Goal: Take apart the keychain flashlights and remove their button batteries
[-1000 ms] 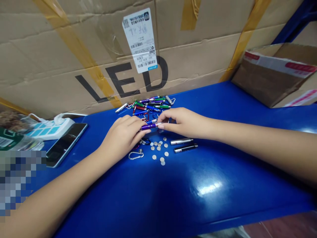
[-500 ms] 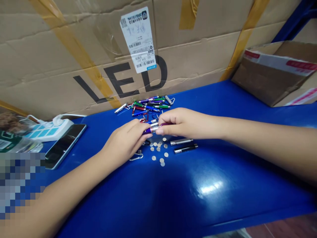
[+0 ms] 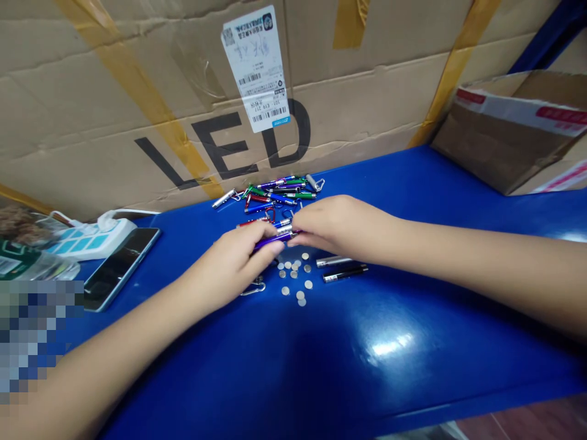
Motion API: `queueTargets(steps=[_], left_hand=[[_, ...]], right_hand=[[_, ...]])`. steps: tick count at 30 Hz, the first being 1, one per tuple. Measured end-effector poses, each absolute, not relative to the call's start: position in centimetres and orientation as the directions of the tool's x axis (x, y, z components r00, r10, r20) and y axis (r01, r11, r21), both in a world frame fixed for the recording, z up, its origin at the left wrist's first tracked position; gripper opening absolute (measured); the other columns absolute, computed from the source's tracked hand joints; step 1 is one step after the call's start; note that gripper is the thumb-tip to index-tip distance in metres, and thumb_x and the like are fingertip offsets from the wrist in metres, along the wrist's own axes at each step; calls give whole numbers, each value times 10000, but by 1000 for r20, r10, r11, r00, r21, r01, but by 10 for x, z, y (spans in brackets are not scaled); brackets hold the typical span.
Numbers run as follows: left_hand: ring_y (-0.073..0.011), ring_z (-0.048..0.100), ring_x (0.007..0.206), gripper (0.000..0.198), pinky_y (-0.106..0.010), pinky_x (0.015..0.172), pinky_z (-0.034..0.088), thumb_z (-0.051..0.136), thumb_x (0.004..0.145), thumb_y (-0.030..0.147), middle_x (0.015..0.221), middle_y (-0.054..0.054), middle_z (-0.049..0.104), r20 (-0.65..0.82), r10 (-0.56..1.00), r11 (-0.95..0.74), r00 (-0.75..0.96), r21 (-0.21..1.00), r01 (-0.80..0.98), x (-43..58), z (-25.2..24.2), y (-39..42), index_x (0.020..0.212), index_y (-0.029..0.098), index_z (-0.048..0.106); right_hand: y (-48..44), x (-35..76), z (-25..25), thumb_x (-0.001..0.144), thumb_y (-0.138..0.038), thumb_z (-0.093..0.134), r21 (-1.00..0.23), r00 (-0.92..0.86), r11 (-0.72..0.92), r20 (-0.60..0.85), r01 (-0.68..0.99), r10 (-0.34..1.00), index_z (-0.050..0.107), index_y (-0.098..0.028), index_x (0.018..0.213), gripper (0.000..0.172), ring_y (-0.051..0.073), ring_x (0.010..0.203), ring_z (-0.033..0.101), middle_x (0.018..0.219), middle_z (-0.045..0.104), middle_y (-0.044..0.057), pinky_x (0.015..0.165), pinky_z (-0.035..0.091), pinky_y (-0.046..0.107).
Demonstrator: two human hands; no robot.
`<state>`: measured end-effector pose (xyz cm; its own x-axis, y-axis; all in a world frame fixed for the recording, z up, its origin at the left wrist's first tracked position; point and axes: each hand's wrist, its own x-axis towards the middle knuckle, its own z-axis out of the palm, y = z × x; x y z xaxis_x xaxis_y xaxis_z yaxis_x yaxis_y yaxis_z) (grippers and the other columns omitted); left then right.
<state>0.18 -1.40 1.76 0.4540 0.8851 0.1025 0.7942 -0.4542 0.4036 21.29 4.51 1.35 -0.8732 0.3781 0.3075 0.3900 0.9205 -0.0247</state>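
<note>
A slim purple mini flashlight [image 3: 274,241] lies between the thumb and fingers of my left hand [image 3: 233,260], which is closed on it. My right hand [image 3: 337,221] is closed too, its fingertips pinching the flashlight's right end and hiding that tip. Below the hands, several small round button batteries [image 3: 294,274] are scattered on the blue table [image 3: 321,354]. To their right lie a silver tube [image 3: 334,261] and a black tube [image 3: 345,273]. A carabiner clip [image 3: 254,288] shows partly under my left hand.
Behind my hands is a pile of colourful mini flashlights [image 3: 279,194] with clips. A large cardboard box [image 3: 358,116] walls off the back. On the left are a phone [image 3: 121,269] and a power strip [image 3: 94,238]; an open carton [image 3: 499,134] stands at the right.
My right hand's grip has shifted on the flashlight's right end, its fingers curling further over. My left thumb now lies farther along the purple barrel. The batteries and tubes stay put.
</note>
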Motion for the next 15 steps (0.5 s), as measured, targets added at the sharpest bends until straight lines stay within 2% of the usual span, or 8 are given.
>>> queueTargets(steps=[2, 3, 4, 5, 8, 10, 12, 15], left_hand=[[-217, 610, 775, 391, -308, 634, 452, 376, 957, 495, 852, -78, 654, 271, 830, -528, 488, 97, 844, 3, 13, -15, 929, 179, 603], [-223, 616, 772, 418, -304, 625, 447, 347, 968, 492, 846, -84, 663, 280, 804, -549, 524, 14, 836, 3, 11, -15, 919, 171, 610], [-215, 617, 741, 444, -293, 609, 440, 308, 983, 478, 814, -78, 666, 255, 790, -576, 557, -5, 818, 3, 11, -14, 896, 169, 614], [-197, 613, 702, 456, -279, 597, 434, 282, 995, 457, 777, -61, 664, 214, 783, -603, 584, 32, 797, 3, 12, -12, 868, 170, 613], [-143, 604, 661, 422, -233, 615, 442, 295, 1005, 412, 744, -4, 660, 91, 784, -608, 614, 312, 730, 1, 17, -9, 839, 182, 607], [-129, 607, 669, 412, -220, 631, 448, 311, 1003, 408, 752, 14, 664, 34, 801, -552, 598, 429, 715, 1, 20, -8, 842, 186, 619], [-139, 622, 702, 405, -230, 650, 457, 321, 999, 421, 801, 9, 686, 14, 810, -534, 587, 432, 727, 2, 21, -8, 909, 193, 643], [-191, 658, 832, 375, -283, 721, 480, 354, 983, 442, 962, -21, 717, 23, 835, -532, 550, 289, 795, 1, 16, -8, 1089, 215, 634]], right_hand=[[48, 211, 11, 942, -333, 515, -164, -867, 912, 285, 375, 408, 589, -157, 746, 274, 120, 588, 476, 656, 592, 6, 578, 318, 253], [48, 210, 10, 941, -335, 519, -175, -870, 912, 278, 370, 407, 591, -154, 749, 273, 117, 583, 476, 658, 597, 6, 574, 316, 248], [47, 210, 11, 946, -326, 509, -136, -876, 918, 277, 371, 395, 596, -152, 756, 272, 122, 589, 479, 666, 606, 14, 575, 313, 252], [46, 210, 12, 955, -303, 486, -58, -883, 925, 280, 376, 376, 605, -150, 766, 271, 132, 602, 485, 679, 617, 26, 580, 309, 262], [41, 212, 17, 972, -167, 360, 223, -919, 910, 270, 348, 286, 634, -151, 804, 322, 163, 654, 510, 712, 640, 58, 611, 303, 302], [39, 213, 18, 968, -119, 310, 303, -933, 895, 254, 327, 255, 642, -154, 816, 367, 169, 670, 526, 717, 646, 61, 622, 308, 314], [41, 214, 17, 977, -186, 360, 288, -927, 891, 244, 350, 285, 640, -153, 824, 321, 175, 673, 544, 728, 656, 60, 611, 314, 314], [48, 214, 10, 943, -329, 503, 168, -904, 896, 201, 410, 376, 644, -158, 837, 246, 185, 680, 577, 749, 674, 56, 586, 323, 302]])
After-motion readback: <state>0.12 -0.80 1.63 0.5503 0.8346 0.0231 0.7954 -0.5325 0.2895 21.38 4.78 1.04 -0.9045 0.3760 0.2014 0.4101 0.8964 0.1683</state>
